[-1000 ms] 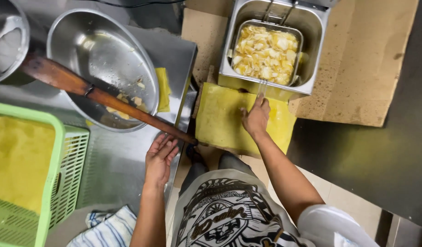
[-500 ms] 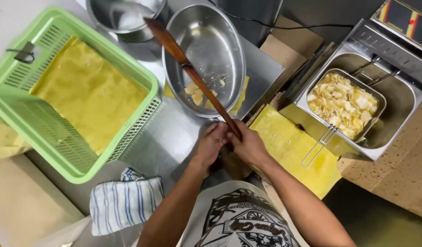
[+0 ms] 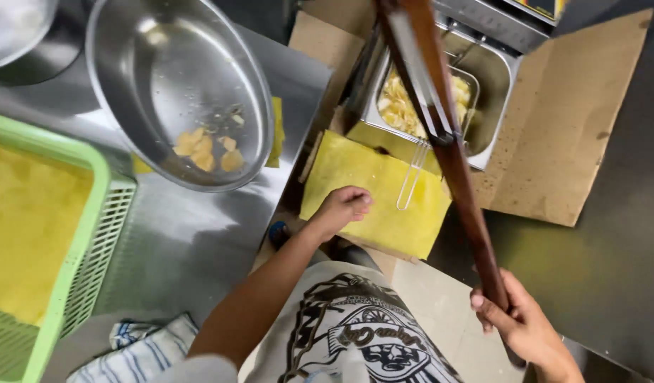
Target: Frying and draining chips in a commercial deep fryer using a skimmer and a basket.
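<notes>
My right hand grips the lower end of a long brown wooden stick, which rises steeply across the view and passes over the fryer basket full of pale yellow chips. My left hand is a loose fist with nothing in it, hovering by the near edge of a yellow cloth that lies in front of the fryer. The basket's wire handle rests on that cloth.
A large steel bowl with a few fried chips sits on the steel counter. A green plastic crate lined with yellow paper is at left. A striped towel lies near me. Cardboard covers the floor at right.
The stick has left the steel bowl and swung right, now upright over the fryer. My left hand has let go of it; only my right hand holds it.
</notes>
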